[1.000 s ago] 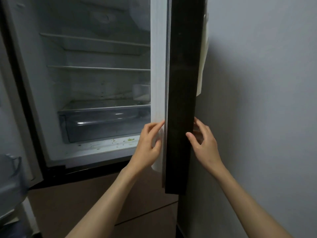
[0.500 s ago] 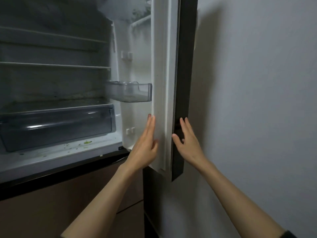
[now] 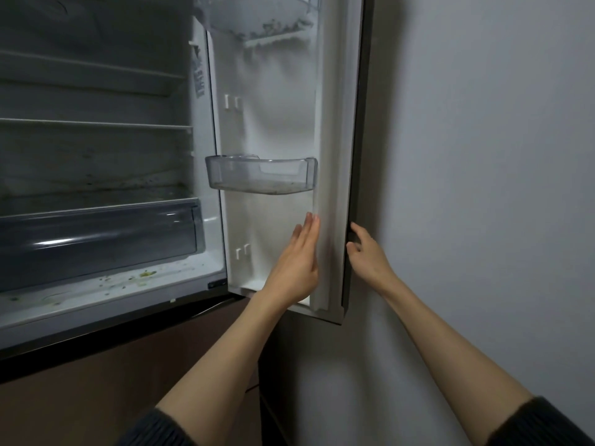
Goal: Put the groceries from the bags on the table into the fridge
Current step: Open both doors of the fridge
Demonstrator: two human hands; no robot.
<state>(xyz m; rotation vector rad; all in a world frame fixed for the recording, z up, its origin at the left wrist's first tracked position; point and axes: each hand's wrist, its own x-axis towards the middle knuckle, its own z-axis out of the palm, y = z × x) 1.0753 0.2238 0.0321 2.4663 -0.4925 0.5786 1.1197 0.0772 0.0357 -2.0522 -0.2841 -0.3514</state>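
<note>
The fridge door (image 3: 273, 130) had swung wide since a second earlier, when only its dark edge faced the camera; now its white inner liner was square on, the clear door bin (image 3: 260, 175) in full view at about 12 o'clock from the hands. That looked like the opening step all but done, with the fridge (image 3: 96, 156) laid bare: shelves empty, crisper drawer (image 3: 96, 236) shut at 9 o'clock, green crumbs on the floor below it. No groceries or bags showed in this view, so loading was yet to start.

The left hand (image 3: 297, 265) lay flat and open, fingers straight, against the liner beside the door gasket (image 3: 331, 188), just under the bin. The right hand (image 3: 367, 255) sat at 3 o'clock from it, on the door's other side, fingers curled loosely round the dark outer edge (image 3: 357, 140), holding it rather than clenched. The door stood close to the wall (image 3: 483, 156) at 3 o'clock, so my guess was little swing remained.
</note>
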